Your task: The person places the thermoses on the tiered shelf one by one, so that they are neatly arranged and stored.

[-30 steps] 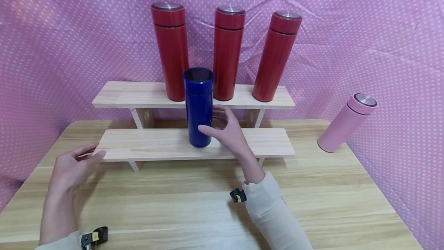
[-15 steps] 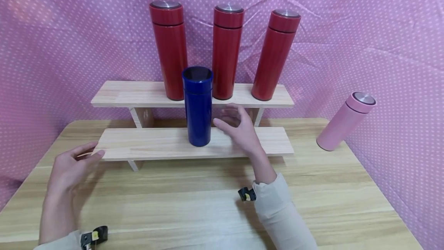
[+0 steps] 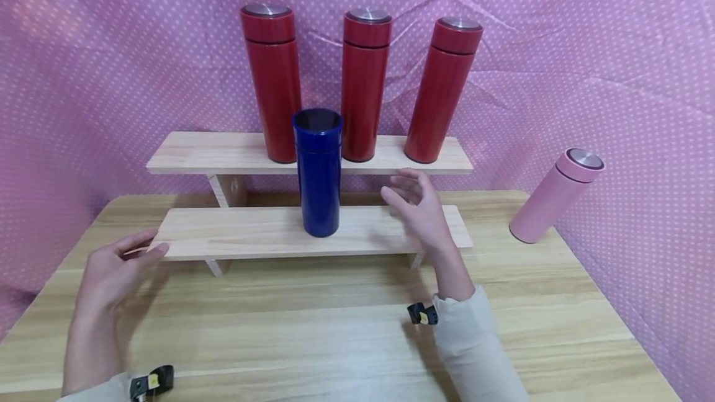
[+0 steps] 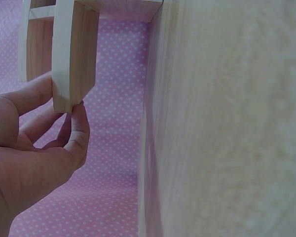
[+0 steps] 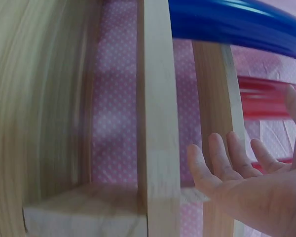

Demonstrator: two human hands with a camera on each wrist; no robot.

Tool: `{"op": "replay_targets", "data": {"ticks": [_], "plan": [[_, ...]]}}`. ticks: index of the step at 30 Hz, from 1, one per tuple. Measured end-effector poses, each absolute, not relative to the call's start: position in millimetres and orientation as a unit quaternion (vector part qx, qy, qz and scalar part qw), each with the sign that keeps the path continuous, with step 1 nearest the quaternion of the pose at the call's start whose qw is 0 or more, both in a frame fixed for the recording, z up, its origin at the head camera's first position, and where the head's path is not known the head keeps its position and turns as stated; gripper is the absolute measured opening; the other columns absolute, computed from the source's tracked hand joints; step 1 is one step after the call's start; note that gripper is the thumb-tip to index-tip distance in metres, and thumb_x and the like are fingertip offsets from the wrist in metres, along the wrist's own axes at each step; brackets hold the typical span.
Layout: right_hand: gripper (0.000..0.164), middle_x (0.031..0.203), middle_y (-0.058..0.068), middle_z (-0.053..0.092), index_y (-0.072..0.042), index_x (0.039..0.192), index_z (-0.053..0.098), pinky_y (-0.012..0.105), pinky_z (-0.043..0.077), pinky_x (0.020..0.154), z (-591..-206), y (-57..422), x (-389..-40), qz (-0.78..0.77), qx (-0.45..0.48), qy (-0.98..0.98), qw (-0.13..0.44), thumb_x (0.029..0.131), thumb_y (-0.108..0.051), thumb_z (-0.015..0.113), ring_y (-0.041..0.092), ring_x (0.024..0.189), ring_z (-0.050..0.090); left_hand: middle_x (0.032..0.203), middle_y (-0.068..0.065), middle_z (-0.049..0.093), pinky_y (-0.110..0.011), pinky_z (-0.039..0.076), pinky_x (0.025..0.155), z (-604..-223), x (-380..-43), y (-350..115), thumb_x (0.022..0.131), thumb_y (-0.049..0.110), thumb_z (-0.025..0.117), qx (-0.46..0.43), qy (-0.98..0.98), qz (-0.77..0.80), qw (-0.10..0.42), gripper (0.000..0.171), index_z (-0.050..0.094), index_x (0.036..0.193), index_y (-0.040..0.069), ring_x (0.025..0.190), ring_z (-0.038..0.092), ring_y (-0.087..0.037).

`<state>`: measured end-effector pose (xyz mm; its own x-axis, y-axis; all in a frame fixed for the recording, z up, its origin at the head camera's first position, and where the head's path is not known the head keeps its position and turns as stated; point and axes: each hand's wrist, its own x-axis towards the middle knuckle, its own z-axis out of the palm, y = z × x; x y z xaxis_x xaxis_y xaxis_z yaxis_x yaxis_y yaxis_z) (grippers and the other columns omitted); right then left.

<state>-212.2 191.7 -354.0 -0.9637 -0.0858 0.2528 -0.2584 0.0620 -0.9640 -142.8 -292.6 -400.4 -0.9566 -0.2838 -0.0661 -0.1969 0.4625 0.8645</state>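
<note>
A blue tumbler with a dark, lidless-looking top stands upright near the middle of the lower board of a two-tier wooden shelf. My left hand pinches the left end of that lower board; in the left wrist view, thumb and fingers lie on opposite faces of the board end. Over the right part of the lower board, my right hand holds nothing, its fingers spread and slightly bent. The right wrist view shows this hand beside the boards, apart from the blue tumbler.
On the upper board stand three red thermos bottles, at left, middle and right. A pink thermos stands on the wooden table to the right. Dotted pink cloth hangs behind.
My right hand has drawn away from the blue tumbler, from beside it with fingers around its side, and moved right. The tumbler stays on the lower board. My left hand has kept its place.
</note>
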Motion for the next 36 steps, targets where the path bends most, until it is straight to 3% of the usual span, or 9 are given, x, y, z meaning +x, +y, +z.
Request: {"op": "replay_targets", "data": {"ticks": [9, 17, 30, 36], "plan": [[0.055, 0.137, 0.018, 0.055, -0.002, 0.144, 0.041, 0.038, 0.046, 0.105, -351, 212, -211, 0.689, 0.100, -0.713, 0.085, 0.097, -0.012, 0.069, 0.027, 0.125, 0.055, 0.106, 0.018, 0.055, -0.015, 0.047, 0.071, -401, -142, -292, 0.093, 0.048, 0.072, 0.143, -0.851, -0.503, 0.048, 0.074, 0.049, 0.150, 0.005, 0.086, 0.055, 0.008], [0.057, 0.139, 0.019, 0.053, -0.001, 0.146, 0.040, 0.036, 0.049, 0.102, -349, 221, -212, 0.687, 0.093, -0.715, 0.090, 0.098, -0.015, 0.069, 0.027, 0.126, 0.055, 0.101, 0.023, 0.055, -0.016, 0.047, 0.071, -402, -142, -292, 0.093, 0.047, 0.074, 0.144, -0.846, -0.511, 0.048, 0.074, 0.049, 0.150, 0.006, 0.086, 0.056, 0.008], [0.055, 0.141, 0.020, 0.052, -0.004, 0.143, 0.043, 0.045, 0.049, 0.103, -356, 234, -209, 0.696, 0.071, -0.707, 0.107, 0.099, -0.021, 0.070, 0.028, 0.128, 0.052, 0.102, 0.023, 0.055, -0.018, 0.050, 0.070, -405, -142, -292, 0.092, 0.046, 0.074, 0.139, -0.841, -0.521, 0.047, 0.075, 0.049, 0.150, 0.006, 0.086, 0.058, 0.007], [0.053, 0.138, 0.013, 0.056, -0.006, 0.142, 0.045, 0.036, 0.052, 0.098, -356, 243, -209, 0.690, 0.053, -0.710, 0.127, 0.099, -0.025, 0.070, 0.027, 0.126, 0.054, 0.103, 0.023, 0.055, -0.015, 0.049, 0.071, -404, -142, -292, 0.092, 0.048, 0.074, 0.140, -0.844, -0.515, 0.050, 0.076, 0.049, 0.149, 0.006, 0.086, 0.057, 0.009]]}}
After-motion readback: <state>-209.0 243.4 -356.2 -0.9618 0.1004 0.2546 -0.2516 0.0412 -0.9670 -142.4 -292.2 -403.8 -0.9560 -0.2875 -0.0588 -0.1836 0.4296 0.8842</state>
